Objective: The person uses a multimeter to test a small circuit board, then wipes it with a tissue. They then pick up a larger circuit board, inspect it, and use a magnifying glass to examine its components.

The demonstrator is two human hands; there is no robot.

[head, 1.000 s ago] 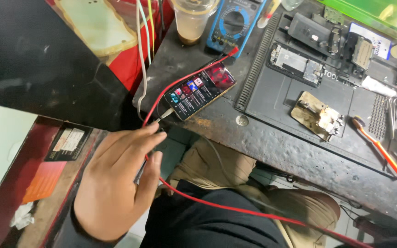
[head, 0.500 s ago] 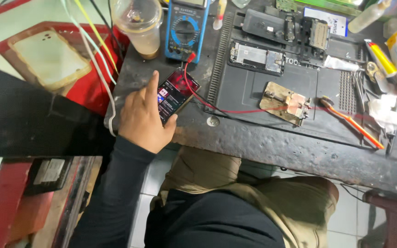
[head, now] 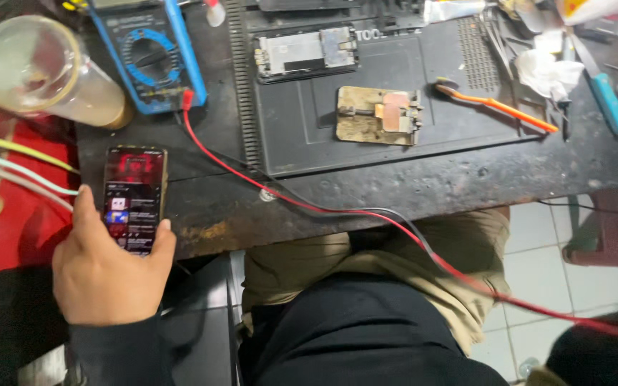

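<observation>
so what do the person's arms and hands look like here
Only the left hand shows: bare, no glove, and no ring or watch that I can see. A dark, close-fitting long sleeve covers the arm down to the wrist. The right hand is out of view.

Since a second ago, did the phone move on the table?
Yes. The phone turned from slanted to roughly in line with the blue multimeter, still just below it.

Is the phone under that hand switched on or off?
On. The phone screen glows with coloured tiles while the left hand holds its lower end on the workbench.
</observation>
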